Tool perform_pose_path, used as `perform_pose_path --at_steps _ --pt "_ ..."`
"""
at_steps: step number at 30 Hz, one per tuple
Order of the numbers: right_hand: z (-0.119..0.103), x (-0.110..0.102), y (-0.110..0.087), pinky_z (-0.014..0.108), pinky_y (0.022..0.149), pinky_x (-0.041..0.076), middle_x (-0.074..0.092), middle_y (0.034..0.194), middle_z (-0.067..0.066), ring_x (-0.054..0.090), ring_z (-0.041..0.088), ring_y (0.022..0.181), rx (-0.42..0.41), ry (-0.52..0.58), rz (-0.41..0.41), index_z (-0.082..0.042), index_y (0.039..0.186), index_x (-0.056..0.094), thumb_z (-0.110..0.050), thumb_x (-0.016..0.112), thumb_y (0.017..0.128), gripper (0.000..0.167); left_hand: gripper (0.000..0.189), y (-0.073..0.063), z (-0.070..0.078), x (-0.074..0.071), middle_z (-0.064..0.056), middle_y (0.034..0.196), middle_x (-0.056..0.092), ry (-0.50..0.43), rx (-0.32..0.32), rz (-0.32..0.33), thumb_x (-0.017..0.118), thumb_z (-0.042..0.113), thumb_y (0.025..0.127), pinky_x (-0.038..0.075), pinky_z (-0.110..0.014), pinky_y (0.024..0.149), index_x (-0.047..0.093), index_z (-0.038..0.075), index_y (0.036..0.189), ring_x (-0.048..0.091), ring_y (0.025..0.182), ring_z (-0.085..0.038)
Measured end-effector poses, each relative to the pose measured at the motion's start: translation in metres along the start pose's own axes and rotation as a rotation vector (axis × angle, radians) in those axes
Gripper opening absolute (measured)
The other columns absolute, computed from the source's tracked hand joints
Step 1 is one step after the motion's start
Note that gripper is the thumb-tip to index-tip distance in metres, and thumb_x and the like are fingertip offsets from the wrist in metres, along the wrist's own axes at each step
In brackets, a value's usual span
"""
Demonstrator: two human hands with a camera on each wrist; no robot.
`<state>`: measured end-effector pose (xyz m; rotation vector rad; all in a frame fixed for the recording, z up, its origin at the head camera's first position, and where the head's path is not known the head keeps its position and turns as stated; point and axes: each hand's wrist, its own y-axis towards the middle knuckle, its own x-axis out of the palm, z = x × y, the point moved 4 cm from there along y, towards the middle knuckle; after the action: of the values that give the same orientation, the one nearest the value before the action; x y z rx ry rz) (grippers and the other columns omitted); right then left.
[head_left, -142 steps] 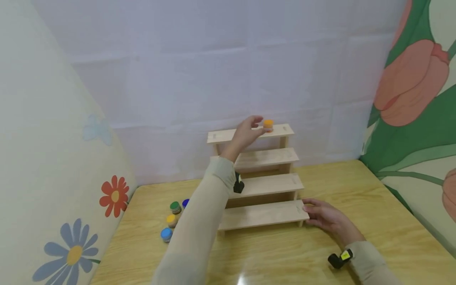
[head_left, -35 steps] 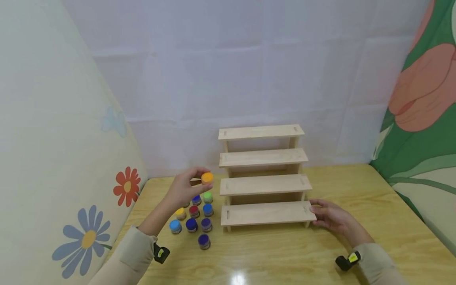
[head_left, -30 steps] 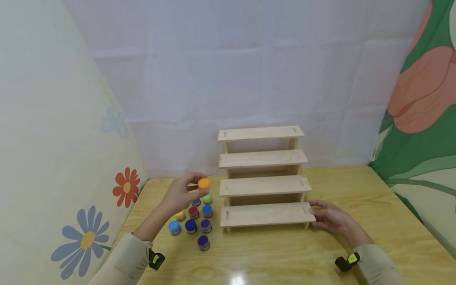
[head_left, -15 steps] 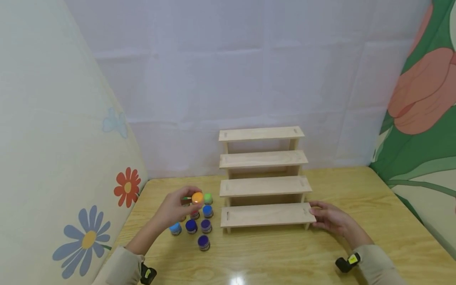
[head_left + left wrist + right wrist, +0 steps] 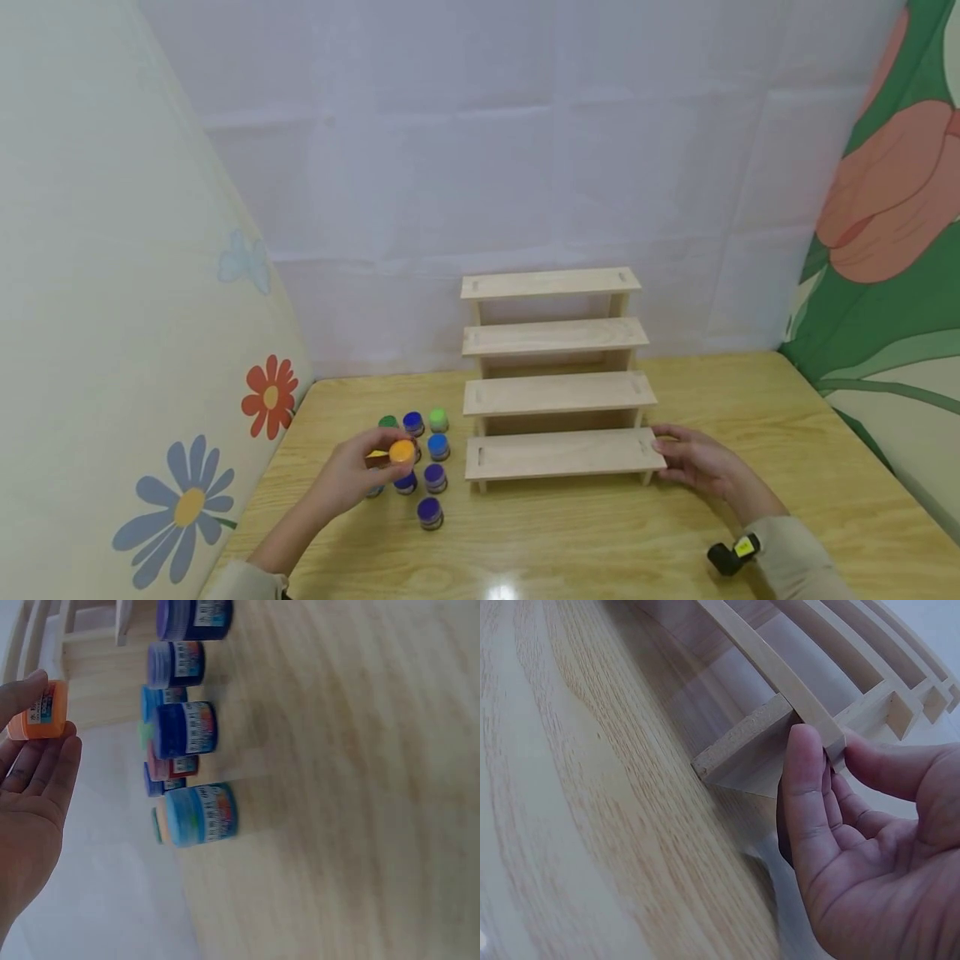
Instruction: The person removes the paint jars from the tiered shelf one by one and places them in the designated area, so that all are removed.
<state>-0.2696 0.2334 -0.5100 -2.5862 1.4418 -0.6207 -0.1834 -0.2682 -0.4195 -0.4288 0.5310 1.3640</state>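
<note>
My left hand point(image 5: 347, 475) pinches a small paint jar with an orange lid point(image 5: 402, 452) between thumb and fingers, in front of and above a cluster of similar jars. The left wrist view shows the same orange jar point(image 5: 49, 712) off the table, its label facing the camera. A four-tier wooden step shelf point(image 5: 562, 455) stands to the right, its steps bare. My right hand point(image 5: 703, 467) holds the right end of its lowest step; in the right wrist view the thumb lies above that board point(image 5: 810, 712) and the fingers below it.
Jars with dark purple point(image 5: 431, 511), purple point(image 5: 435, 476), blue point(image 5: 438, 446) and light green point(image 5: 438, 418) lids stand left of the shelf; others are partly hidden by my left hand. A white cloth point(image 5: 525, 167) hangs behind the wooden table point(image 5: 570, 542).
The left hand has brought the orange jar from the top step down and left, and has lowered it further over the cluster in the last second. The right hand keeps its place on the shelf.
</note>
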Motion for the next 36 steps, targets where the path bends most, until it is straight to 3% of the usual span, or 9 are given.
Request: perform_pose_path --at_steps 6,13,20,31,36 --pt "-0.001 0.0 0.0 0.025 0.075 0.06 0.069 0.104 0.004 0.068 0.014 0.089 0.009 0.003 0.007 -0.005 0.139 0.045 -0.011 0.056 0.104 0.037 0.043 -0.01 -0.016 0.006 -0.005 0.121 0.069 0.009 -0.086 0.008 0.081 0.026 0.088 0.058 -0.036 0.094 0.066 0.006 0.123 0.064 0.114 -0.027" --pt "-0.002 0.003 -0.001 0.025 0.075 0.06 0.068 0.104 0.004 0.068 0.014 0.089 0.006 0.005 0.003 -0.003 0.141 0.042 -0.01 0.057 0.103 0.041 0.041 -0.022 -0.029 0.012 -0.007 0.119 0.07 0.0 -0.112 0.008 0.082 0.025 0.086 0.058 -0.036 0.094 0.068 0.008 0.12 0.064 0.114 -0.028" --pt "0.0 0.004 -0.001 0.025 0.075 0.06 0.068 0.104 0.003 0.068 0.013 0.09 0.002 0.0 0.001 -0.008 0.136 0.048 -0.01 0.057 0.103 0.034 0.042 -0.032 -0.038 0.017 -0.012 0.129 0.066 -0.025 -0.209 -0.008 0.084 0.024 0.084 0.057 -0.041 0.096 0.069 0.008 0.12 0.063 0.118 -0.031" --pt "-0.001 0.007 -0.002 0.024 0.075 0.06 0.069 0.102 0.003 0.068 0.013 0.089 -0.001 0.023 -0.005 -0.008 0.136 0.049 -0.009 0.055 0.103 0.033 0.044 -0.038 -0.052 0.026 -0.008 0.119 0.069 -0.077 -0.22 -0.059 0.083 0.02 0.084 0.058 -0.04 0.094 0.066 0.003 0.121 0.064 0.114 -0.029" --pt "-0.001 0.006 -0.002 0.024 0.074 0.06 0.069 0.102 0.002 0.068 0.012 0.089 -0.002 0.03 -0.001 -0.008 0.136 0.048 -0.008 0.055 0.104 0.034 0.044 -0.038 -0.06 0.029 -0.006 0.119 0.069 -0.064 -0.236 -0.049 0.084 0.023 0.083 0.058 -0.04 0.093 0.068 0.007 0.12 0.064 0.113 -0.028"
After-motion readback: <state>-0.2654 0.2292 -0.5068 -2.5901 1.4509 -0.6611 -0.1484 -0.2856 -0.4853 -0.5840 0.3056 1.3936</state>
